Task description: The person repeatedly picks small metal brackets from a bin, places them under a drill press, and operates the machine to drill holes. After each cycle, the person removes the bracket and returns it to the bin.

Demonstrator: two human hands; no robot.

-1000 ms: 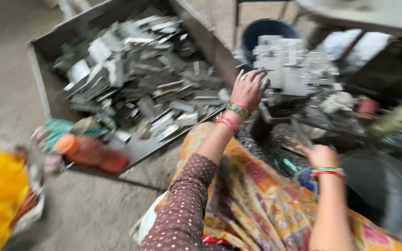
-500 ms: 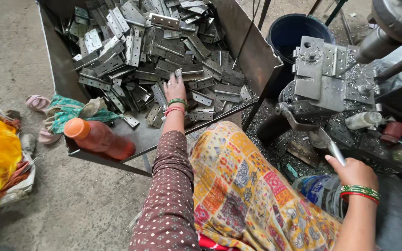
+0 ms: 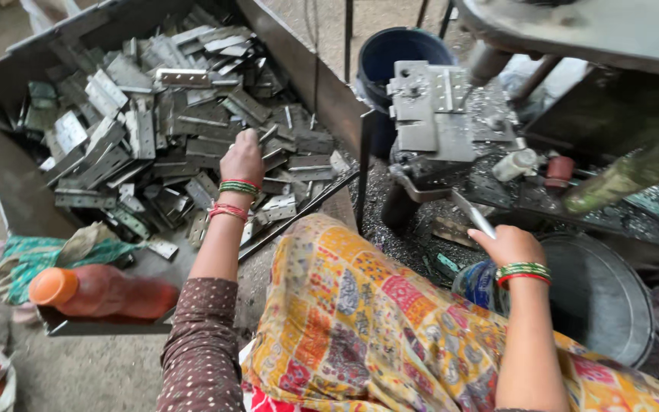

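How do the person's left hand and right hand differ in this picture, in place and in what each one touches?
The left hand reaches into the metal tray, resting on the pile of hinge plates; the right hand stays near the press fixture. The left hand lies palm down on the plates; the right hand grips a thin metal rod. Both wrists wear green and red bangles.
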